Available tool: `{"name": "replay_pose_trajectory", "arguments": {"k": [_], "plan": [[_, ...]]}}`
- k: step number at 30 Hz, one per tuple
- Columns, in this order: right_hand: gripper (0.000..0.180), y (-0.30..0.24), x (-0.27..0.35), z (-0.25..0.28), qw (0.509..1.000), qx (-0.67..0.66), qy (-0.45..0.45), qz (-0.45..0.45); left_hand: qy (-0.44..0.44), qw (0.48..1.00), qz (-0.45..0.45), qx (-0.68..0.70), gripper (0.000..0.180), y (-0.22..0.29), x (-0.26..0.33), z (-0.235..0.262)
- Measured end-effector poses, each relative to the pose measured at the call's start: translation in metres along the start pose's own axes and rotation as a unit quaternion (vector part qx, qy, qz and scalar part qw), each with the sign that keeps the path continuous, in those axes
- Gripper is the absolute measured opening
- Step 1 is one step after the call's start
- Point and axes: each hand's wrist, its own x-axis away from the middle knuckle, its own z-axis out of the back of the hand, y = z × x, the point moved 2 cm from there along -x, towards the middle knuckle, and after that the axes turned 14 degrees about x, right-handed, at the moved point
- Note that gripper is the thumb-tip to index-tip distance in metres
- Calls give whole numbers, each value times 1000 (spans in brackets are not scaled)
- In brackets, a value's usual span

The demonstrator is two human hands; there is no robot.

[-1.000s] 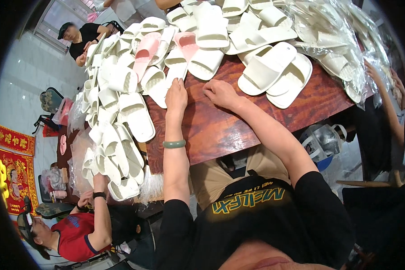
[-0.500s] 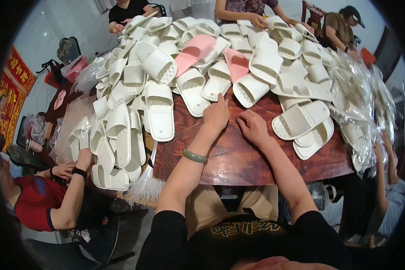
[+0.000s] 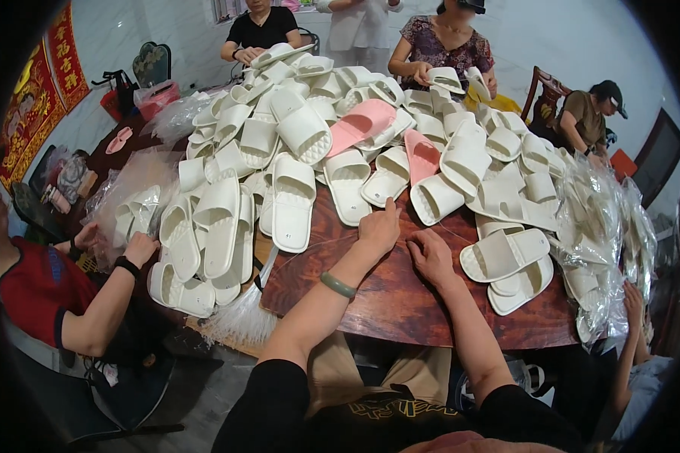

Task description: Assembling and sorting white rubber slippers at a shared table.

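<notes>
My left hand (image 3: 380, 228), with a green bangle (image 3: 338, 285) at its wrist, points with the index finger stretched out. Its tip is at the heel of a white slipper (image 3: 387, 180) on the pile's near edge; whether it touches cannot be made out. The other fingers are curled and hold nothing. My right hand (image 3: 432, 257) rests on the dark wooden table (image 3: 370, 302), loosely open and empty, fingers slightly bent. Near it lies another white slipper (image 3: 436, 200). Two pink slippers (image 3: 361, 125) stand out among the white ones.
A big heap of white slippers covers the far table. At the right lie slippers in clear plastic bags (image 3: 597, 226), and two stacked slippers (image 3: 506, 257) lie nearer. White plastic strands (image 3: 242, 313) hang at the left edge. A co-worker (image 3: 60, 287) handles bagged slippers; others sit beyond.
The view has tilted upward, so the far people show more. My two hands keep nearly the same place by the slippers. The left co-worker's hands have shifted by the bag.
</notes>
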Motion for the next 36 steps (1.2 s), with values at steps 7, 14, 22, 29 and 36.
{"name": "replay_pose_trajectory", "arguments": {"k": [7,14,22,29,36], "plan": [[10,-5,0,-2,1000,12,-25,-1,19,999,-20,28,32,-5,6,2],[14,7,-3,-2,1000,1,-30,-11,17,999,-24,33,32,-3,-3,-5],[15,11,-3,1,999,32,-37,-16,-1,1000,-16,19,33,-2,-7,-2],[23,72,-55,95,966,222,129,-13,-20,1000,-8,-2,31,-8,-1,7],[42,203,-106,119,895,366,-55,-250,-39,999,-2,-2,30,-1,-1,8]]}}
